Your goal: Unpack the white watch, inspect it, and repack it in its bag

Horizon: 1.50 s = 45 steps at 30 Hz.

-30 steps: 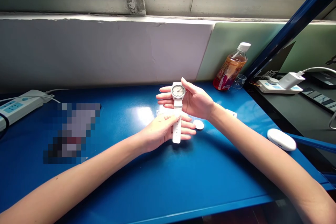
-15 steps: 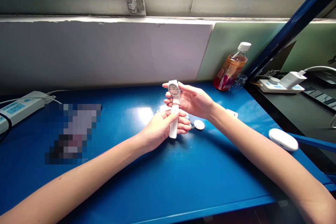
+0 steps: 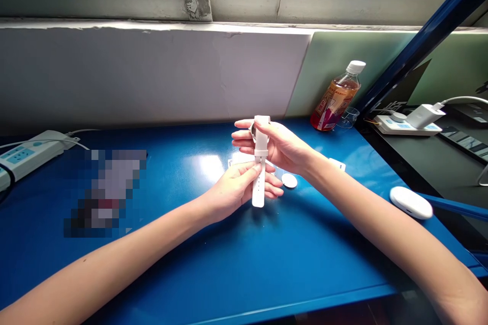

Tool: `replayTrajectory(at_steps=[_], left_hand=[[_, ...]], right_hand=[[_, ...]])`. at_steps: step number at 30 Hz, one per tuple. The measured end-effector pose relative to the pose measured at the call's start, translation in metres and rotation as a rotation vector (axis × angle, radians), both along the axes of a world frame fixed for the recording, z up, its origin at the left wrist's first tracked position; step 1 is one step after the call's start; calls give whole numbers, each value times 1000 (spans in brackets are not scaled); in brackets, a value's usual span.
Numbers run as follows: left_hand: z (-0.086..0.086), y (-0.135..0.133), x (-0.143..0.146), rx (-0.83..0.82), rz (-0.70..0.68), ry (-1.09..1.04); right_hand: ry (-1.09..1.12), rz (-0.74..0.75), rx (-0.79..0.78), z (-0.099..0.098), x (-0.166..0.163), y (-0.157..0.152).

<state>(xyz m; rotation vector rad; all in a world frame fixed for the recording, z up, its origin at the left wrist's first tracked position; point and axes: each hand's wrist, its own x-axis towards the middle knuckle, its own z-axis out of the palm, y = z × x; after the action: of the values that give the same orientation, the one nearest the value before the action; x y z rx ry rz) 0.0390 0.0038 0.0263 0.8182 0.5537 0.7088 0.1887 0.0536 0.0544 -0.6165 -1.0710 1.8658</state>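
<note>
A white wristwatch (image 3: 260, 183) hangs lengthwise between both hands above the blue table (image 3: 305, 264). Its strap and buckle face me, and the dial is mostly hidden behind the strap. My right hand (image 3: 284, 144) grips the upper end, thumb on the strap and fingers behind. Lower down, my left hand (image 3: 234, 188) pinches the strap below the buckle with the thumb in front, the tail of the strap hanging past it. Just beyond the hands, a round white tag (image 3: 289, 181) lies on the table. A white item behind the fingers is largely covered.
At the back right a bottle of reddish drink (image 3: 335, 99) stands beside a small clear cup (image 3: 348, 118). A white oval case (image 3: 410, 203) rests near the right edge. Power strips (image 3: 34, 155) lie at left and on the neighbouring desk. A blurred-out object (image 3: 110, 193) lies left.
The watch has been turned, so the dial that faced me is now mostly hidden and the strap shows in front. Both hands shifted slightly, and my right thumb now lies over the strap.
</note>
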Motion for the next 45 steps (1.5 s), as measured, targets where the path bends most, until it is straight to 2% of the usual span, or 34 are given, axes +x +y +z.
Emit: replayTrajectory(at_steps=[3, 7, 14, 26, 34, 38, 45], left_hand=[[-2, 0, -1, 44, -2, 42], [-4, 0, -2, 86, -51, 114], [-5, 0, -1, 59, -49, 89], [-5, 0, -3, -42, -71, 10], [1, 5, -5, -46, -79, -3], [-2, 6, -6, -40, -96, 16], [-6, 7, -7, -11, -120, 20]], right_hand=[[-23, 60, 15, -1, 1, -1], [-47, 64, 35, -5, 4, 0], [-18, 151, 22, -5, 6, 0], [11, 228, -160, 1, 8, 5], [21, 164, -184, 3, 9, 5], [1, 158, -144, 0, 9, 5], [-16, 165, 121, -15, 12, 8]])
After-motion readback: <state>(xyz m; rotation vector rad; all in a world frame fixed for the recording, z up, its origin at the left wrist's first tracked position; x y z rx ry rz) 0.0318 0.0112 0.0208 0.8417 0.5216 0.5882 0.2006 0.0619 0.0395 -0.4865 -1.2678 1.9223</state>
